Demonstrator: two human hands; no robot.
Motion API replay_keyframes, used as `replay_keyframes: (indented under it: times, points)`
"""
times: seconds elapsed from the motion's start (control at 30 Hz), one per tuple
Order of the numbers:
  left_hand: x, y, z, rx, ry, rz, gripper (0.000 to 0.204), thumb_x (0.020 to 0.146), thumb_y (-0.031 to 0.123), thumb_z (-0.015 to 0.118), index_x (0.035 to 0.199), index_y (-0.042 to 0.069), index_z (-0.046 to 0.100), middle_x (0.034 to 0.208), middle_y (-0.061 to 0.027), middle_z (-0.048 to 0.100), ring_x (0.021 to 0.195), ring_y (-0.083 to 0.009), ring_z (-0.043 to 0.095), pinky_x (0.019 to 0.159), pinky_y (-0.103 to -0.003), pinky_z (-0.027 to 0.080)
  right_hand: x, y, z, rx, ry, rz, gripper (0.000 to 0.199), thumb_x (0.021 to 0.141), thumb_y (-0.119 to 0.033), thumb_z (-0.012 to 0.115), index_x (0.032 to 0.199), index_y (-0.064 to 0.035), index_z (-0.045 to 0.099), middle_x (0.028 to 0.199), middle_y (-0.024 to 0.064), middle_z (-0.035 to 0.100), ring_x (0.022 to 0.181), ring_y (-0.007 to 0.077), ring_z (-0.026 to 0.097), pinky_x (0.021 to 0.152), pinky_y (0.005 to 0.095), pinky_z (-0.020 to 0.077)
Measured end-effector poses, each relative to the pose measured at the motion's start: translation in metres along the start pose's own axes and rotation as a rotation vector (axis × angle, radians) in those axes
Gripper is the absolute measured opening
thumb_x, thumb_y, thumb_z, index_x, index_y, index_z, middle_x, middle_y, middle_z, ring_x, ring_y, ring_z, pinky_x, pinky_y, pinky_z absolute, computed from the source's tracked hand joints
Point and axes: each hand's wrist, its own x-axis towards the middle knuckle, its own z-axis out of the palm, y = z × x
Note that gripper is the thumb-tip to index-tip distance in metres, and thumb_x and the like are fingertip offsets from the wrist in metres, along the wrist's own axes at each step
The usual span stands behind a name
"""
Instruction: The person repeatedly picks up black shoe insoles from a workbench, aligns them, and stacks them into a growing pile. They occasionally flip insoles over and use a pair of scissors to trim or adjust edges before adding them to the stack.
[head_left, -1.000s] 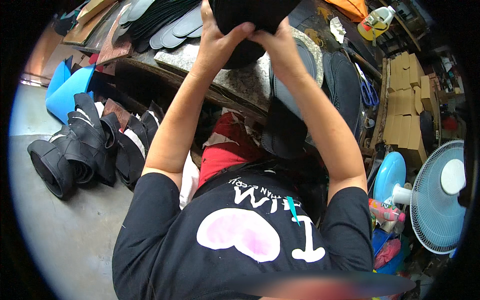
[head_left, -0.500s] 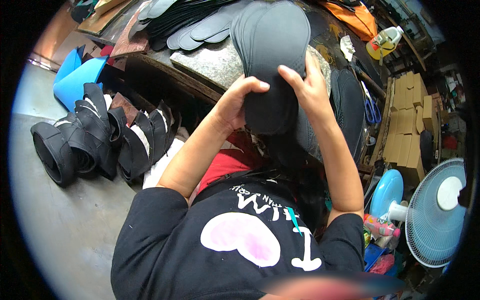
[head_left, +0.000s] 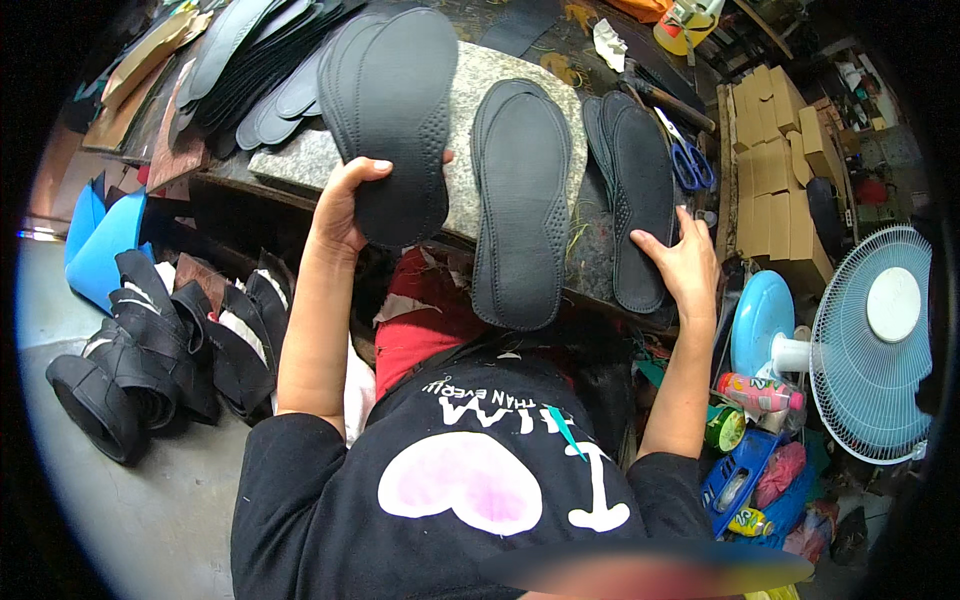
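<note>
My left hand is closed round the heel end of a fanned stack of black shoe insoles, its thumb on the top face. The stack is tilted up above the stone slab. In front of me, another stack of black insoles lies partly on the slab and juts past the bench edge. My right hand is at the heel of a third insole stack on the right. Its thumb touches the top insole and its fingers are spread beside the edge.
Blue-handled scissors lie beyond the right stack. More black insoles fill the bench's far left. Rolled black pieces are at left, near blue sheets. Cardboard boxes and a fan stand at right.
My right hand has let go of the held stack and moved right to the third stack. My left hand has carried its stack leftward, and the middle stack now shows. The view has shifted.
</note>
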Motion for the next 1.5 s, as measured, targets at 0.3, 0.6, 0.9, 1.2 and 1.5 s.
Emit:
replay_keyframes:
  times: [0.3,0.6,0.9,1.2,1.5]
  points:
    - [0.004,-0.001,-0.002,-0.052,0.122,-0.015,0.064,0.075,0.011,0.055,0.130,-0.015,0.038,0.122,-0.0336,0.054,0.111,-0.0411,0.058,0.099,-0.049,0.046,0.001,0.048,0.025,0.528,0.320,-0.012,0.046,0.080,-0.014,0.073,0.121,0.0004,0.057,0.105,0.0108,0.063,0.088,0.0187,0.059,0.081,0.0308,0.0472]
    - [0.006,0.000,0.000,-0.058,0.154,-0.049,0.062,0.074,0.011,0.055,0.128,-0.015,0.039,0.120,-0.0328,0.055,0.107,-0.0408,0.060,0.096,-0.049,0.048,-0.001,0.081,0.038,1.176,0.196,0.083,0.035,0.090,-0.001,0.061,0.124,0.0045,0.053,0.106,0.0056,0.062,0.095,0.0098,0.058,0.087,0.0221,0.0446]
    - [0.006,0.001,-0.001,-0.041,0.172,-0.063,0.063,0.073,0.012,0.055,0.127,-0.016,0.041,0.118,-0.0319,0.057,0.105,-0.0397,0.061,0.097,-0.048,0.048,-0.001,0.083,0.044,1.334,0.186,0.033,0.035,0.089,-0.001,0.062,0.123,0.0028,0.056,0.110,0.0066,0.063,0.099,0.0110,0.059,0.090,0.0235,0.0449]
    - [0.006,0.000,0.000,-0.085,0.161,-0.040,0.060,0.073,0.009,0.055,0.127,-0.015,0.042,0.118,-0.0306,0.057,0.105,-0.0393,0.061,0.095,-0.048,0.050,0.001,0.091,0.033,1.308,0.244,0.071,0.036,0.091,-0.004,0.061,0.125,0.0035,0.053,0.111,0.0068,0.063,0.100,0.0107,0.058,0.091,0.0243,0.0449]
    - [0.006,0.000,-0.002,0.024,0.145,0.028,0.056,0.074,0.008,0.056,0.123,-0.015,0.045,0.112,-0.0296,0.060,0.098,-0.0372,0.065,0.089,-0.046,0.053,0.128,0.054,0.011,1.117,0.208,-0.084,0.037,0.095,-0.010,0.052,0.127,0.0072,0.052,0.120,0.0121,0.061,0.110,0.0172,0.056,0.098,0.0299,0.0407]
